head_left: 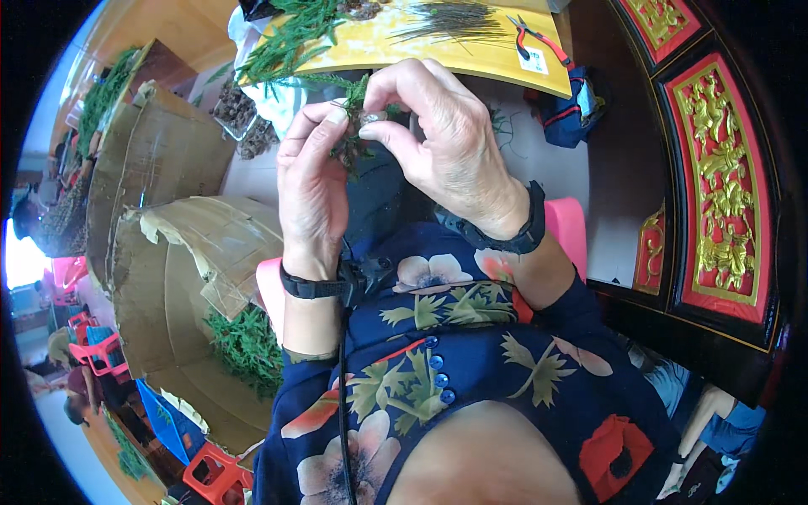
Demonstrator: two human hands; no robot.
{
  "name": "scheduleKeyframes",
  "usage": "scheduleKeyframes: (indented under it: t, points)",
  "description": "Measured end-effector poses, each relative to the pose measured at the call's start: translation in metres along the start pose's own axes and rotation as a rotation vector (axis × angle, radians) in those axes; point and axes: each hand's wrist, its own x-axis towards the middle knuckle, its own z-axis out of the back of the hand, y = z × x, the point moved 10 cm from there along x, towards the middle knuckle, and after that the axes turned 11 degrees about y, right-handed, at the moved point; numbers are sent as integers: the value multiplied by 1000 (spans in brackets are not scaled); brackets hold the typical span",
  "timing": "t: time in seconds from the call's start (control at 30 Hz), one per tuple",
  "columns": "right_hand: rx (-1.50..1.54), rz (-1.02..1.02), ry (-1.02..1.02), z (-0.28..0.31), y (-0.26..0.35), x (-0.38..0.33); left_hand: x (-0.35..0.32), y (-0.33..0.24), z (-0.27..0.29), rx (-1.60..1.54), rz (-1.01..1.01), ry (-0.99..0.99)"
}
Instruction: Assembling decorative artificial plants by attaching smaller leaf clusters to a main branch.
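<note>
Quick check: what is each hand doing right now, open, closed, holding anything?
Left hand: closed, fingers pinching a small green artificial fir sprig.
Right hand: closed, fingers pinching the same sprig near its top.

Green sprig [352, 139]: short, feathery, dark green, pinched upright between both hands, held just in front of the yellow board [471, 52], its lower end hanging down.

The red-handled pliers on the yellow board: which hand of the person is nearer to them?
Right. The right hand is raised just below and left of the pliers, pinching a small green sprig. The left hand holds the same sprig from farther left.
</note>
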Motion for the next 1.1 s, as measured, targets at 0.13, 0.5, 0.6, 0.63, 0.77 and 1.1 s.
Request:
scheduleKeyframes:
  t: [0.13,0.5,0.6,0.63,0.77,1.1]
  points:
    - [108,-109,-21,-4,-11,-4,-4,-7,1,127,-185,-82]
    - [183,-215,-61,-13,-18,-10,-18,-44,-6,893,-383,-272]
    - [198,-259,-34,-16,-19,-9,-15,-40,-1,839,-375,-271]
    - [197,-272,-34,-16,-20,-9,-13,-39,0,813,-369,-269]
    - [202,-297,5,-18,-23,-7,-12,-31,8,629,-309,-274]
    - [403,-468,237,-20,-57,-1,-11,-45,-25,1047,-445,-115]
